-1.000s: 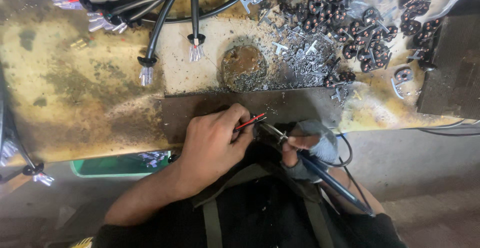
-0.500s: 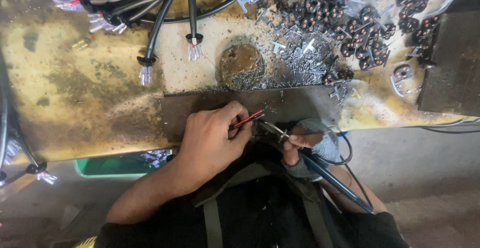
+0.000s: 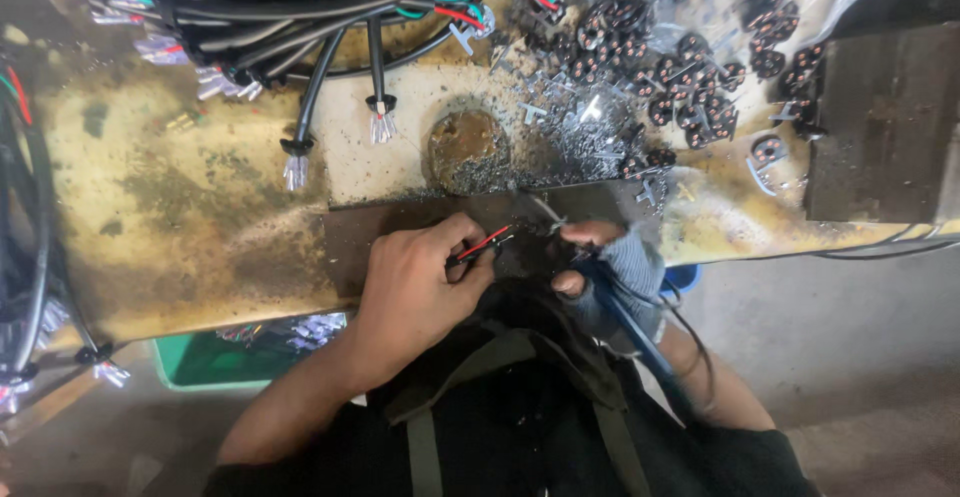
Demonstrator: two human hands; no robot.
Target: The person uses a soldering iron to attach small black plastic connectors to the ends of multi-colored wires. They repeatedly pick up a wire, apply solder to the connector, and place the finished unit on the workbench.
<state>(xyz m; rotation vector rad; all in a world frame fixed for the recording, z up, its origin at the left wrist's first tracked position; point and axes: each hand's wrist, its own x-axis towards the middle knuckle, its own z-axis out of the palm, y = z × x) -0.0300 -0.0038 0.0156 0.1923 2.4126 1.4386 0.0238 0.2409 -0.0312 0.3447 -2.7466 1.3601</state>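
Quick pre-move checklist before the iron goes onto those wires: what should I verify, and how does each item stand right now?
1. Left hand pinching the red and black wires: ok.
2. Right hand, in a fingerless glove, gripping the blue-handled soldering iron: ok.
3. Iron tip meeting the wire ends: cannot tell, too dark and small.
4. Wires lying over the dark metal plate, not the stained bench: ok.
5. Bench free of scraps near the work: not ok, metal bits lie just behind.
6. Black connectors apart from the iron: ok.
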